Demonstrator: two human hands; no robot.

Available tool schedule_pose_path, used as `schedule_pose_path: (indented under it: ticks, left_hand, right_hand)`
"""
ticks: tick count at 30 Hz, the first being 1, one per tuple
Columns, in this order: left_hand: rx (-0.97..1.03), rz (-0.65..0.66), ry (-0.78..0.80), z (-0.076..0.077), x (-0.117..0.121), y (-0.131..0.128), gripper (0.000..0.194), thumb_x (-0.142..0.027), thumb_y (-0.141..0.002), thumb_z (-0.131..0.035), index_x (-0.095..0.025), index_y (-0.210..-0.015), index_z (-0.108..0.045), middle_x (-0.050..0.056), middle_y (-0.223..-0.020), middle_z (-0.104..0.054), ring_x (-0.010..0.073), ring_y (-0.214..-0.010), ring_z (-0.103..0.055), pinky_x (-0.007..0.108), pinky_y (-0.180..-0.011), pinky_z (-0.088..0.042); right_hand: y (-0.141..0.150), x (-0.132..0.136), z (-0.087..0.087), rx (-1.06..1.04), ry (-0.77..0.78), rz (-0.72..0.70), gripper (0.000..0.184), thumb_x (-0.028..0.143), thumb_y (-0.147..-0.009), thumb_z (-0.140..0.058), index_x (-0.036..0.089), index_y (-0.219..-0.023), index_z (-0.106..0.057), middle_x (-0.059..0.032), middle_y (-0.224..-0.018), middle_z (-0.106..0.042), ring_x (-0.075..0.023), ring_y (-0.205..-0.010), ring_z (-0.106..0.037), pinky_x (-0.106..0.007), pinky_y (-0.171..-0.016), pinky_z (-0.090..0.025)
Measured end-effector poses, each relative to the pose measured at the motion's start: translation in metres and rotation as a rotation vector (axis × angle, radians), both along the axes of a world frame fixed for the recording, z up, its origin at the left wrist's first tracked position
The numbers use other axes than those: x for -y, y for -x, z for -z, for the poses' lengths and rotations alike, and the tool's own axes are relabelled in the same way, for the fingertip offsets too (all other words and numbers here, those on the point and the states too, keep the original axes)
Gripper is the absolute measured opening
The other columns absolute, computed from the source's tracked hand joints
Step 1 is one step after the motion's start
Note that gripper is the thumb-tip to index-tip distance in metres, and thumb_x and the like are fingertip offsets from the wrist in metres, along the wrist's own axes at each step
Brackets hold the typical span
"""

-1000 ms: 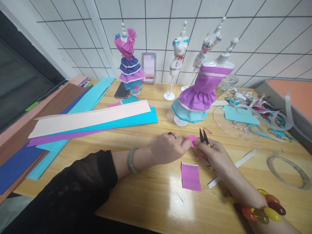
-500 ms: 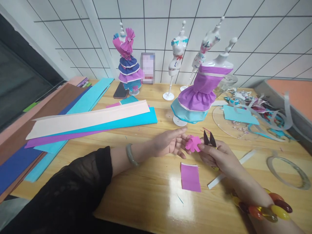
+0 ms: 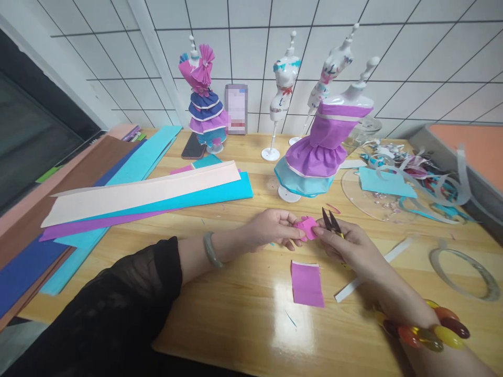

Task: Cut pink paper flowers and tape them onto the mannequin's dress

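Observation:
Between my two hands, above the table, is a small pink paper flower (image 3: 308,228) with cut petals. My left hand (image 3: 275,230) pinches its left side between thumb and fingers. The thumb and fingertips of my right hand (image 3: 343,241) hold the right side, while a pair of scissors (image 3: 332,222) with dark blades stays tucked in the same hand. The blades point up and away from me; most of the handles is hidden by the hand. Just below lies a purple piece of crepe paper (image 3: 307,284) with a white strip along its top edge.
A mini mannequin in a purple dress (image 3: 326,136) stands just beyond my hands, with more mannequins behind. Folded crepe paper (image 3: 157,191) covers the left side. Ribbon scraps (image 3: 424,173), a clear round plate (image 3: 353,199) and a tape ring (image 3: 463,275) lie to the right.
My left hand has turned and closed its thumb and fingers on the flower, which has shifted slightly left and looks partly folded. The scissors have tilted further left in my right hand.

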State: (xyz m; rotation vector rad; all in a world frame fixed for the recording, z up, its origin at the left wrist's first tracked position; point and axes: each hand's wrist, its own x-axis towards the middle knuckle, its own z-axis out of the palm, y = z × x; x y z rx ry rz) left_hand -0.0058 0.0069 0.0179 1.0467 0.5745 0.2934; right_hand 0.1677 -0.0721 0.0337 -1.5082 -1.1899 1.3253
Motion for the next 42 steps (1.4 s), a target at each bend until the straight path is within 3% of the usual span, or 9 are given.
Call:
schedule_pose_path:
  ticks: [7, 12, 19, 23, 25, 28, 34, 38, 42]
  left_hand:
    - [0.049, 0.106, 0.149, 0.0002, -0.0028, 0.0014, 0.031, -0.036, -0.068, -0.069, -0.011, -0.085, -0.062, 0.011, -0.084, -0.067, 0.0151, -0.071, -0.064, 0.028, -0.065, -0.049]
    - [0.035, 0.190, 0.106, -0.0014, -0.0036, 0.0021, 0.033, -0.042, -0.071, -0.063, -0.011, -0.085, -0.062, 0.013, -0.089, -0.067, 0.0189, -0.076, -0.066, 0.028, -0.063, -0.049]
    - [-0.023, 0.301, 0.023, 0.0035, -0.0046, 0.0024, 0.032, -0.035, -0.066, -0.071, -0.013, -0.088, -0.064, 0.010, -0.090, -0.067, 0.0141, -0.074, -0.064, 0.021, -0.056, -0.045]
    - [-0.011, 0.325, -0.015, 0.0038, -0.0043, 0.0030, 0.029, -0.031, -0.066, -0.072, -0.014, -0.088, -0.064, 0.008, -0.092, -0.066, 0.0142, -0.080, -0.064, 0.022, -0.061, -0.047]
    - [-0.023, 0.332, -0.015, 0.0025, -0.0043, 0.0033, 0.030, -0.032, -0.066, -0.073, -0.014, -0.088, -0.064, 0.008, -0.092, -0.066, 0.0142, -0.079, -0.064, 0.022, -0.060, -0.047]
    - [-0.044, 0.328, -0.020, 0.0018, -0.0044, 0.0034, 0.032, -0.037, -0.066, -0.072, -0.015, -0.087, -0.064, 0.008, -0.089, -0.067, 0.0132, -0.075, -0.064, 0.022, -0.058, -0.046]
    - [-0.116, 0.309, -0.057, 0.0053, -0.0036, 0.0027, 0.033, -0.039, -0.066, -0.071, -0.013, -0.085, -0.064, 0.008, -0.085, -0.067, 0.0126, -0.070, -0.063, 0.023, -0.059, -0.047]
    - [-0.108, 0.232, -0.008, 0.0064, -0.0025, 0.0017, 0.033, -0.037, -0.065, -0.072, -0.012, -0.084, -0.064, 0.010, -0.089, -0.067, 0.0132, -0.073, -0.064, 0.022, -0.059, -0.046]
    - [-0.071, 0.157, 0.033, 0.0076, -0.0023, 0.0015, 0.033, -0.034, -0.066, -0.071, -0.012, -0.089, -0.064, 0.011, -0.092, -0.067, 0.0132, -0.075, -0.064, 0.021, -0.059, -0.046]
  right_hand:
    - [-0.0035, -0.0004, 0.0000, 0.042, 0.018, -0.007, 0.025, 0.041, -0.070, -0.068, 0.018, -0.069, -0.058, 0.0070, -0.045, -0.038, -0.0065, -0.038, -0.028, -0.021, -0.037, -0.019]
    - [-0.0041, -0.0014, 0.0006, 0.049, 0.065, -0.055, 0.033, 0.047, -0.071, -0.066, 0.017, -0.063, -0.052, 0.0073, -0.043, -0.034, -0.0061, -0.038, -0.026, -0.022, -0.038, -0.018]
    - [-0.0021, -0.0008, -0.0023, 0.050, 0.069, -0.107, 0.033, 0.047, -0.069, -0.067, 0.017, -0.064, -0.054, 0.0065, -0.047, -0.038, -0.0063, -0.040, -0.028, -0.022, -0.040, -0.021]
    - [-0.0027, -0.0001, -0.0015, 0.041, 0.081, -0.115, 0.032, 0.046, -0.069, -0.068, 0.016, -0.076, -0.062, 0.0011, -0.060, -0.054, -0.0093, -0.046, -0.041, -0.024, -0.045, -0.034]
    - [-0.0033, 0.0001, -0.0002, 0.022, 0.063, -0.134, 0.031, 0.046, -0.071, -0.067, 0.016, -0.076, -0.063, -0.0028, -0.070, -0.061, -0.0144, -0.059, -0.053, -0.027, -0.057, -0.043]
    - [-0.0041, 0.0001, 0.0015, -0.013, 0.033, -0.177, 0.028, 0.044, -0.074, -0.065, 0.017, -0.073, -0.064, -0.0048, -0.079, -0.064, -0.0191, -0.075, -0.059, -0.031, -0.072, -0.046]
    - [-0.0024, -0.0006, -0.0002, 0.012, 0.025, -0.204, 0.029, 0.044, -0.074, -0.065, 0.017, -0.063, -0.059, 0.0004, -0.060, -0.055, -0.0133, -0.059, -0.051, -0.025, -0.056, -0.041]
    - [-0.0016, -0.0008, -0.0025, 0.028, 0.055, -0.186, 0.031, 0.046, -0.077, -0.062, 0.016, -0.081, -0.065, 0.0054, -0.050, -0.043, -0.0081, -0.044, -0.035, -0.022, -0.044, -0.029]
    - [-0.0019, -0.0003, -0.0045, 0.091, 0.061, -0.168, 0.037, 0.045, -0.073, -0.066, 0.014, -0.094, -0.067, 0.0068, -0.047, -0.040, -0.0072, -0.041, -0.029, -0.022, -0.041, -0.024]
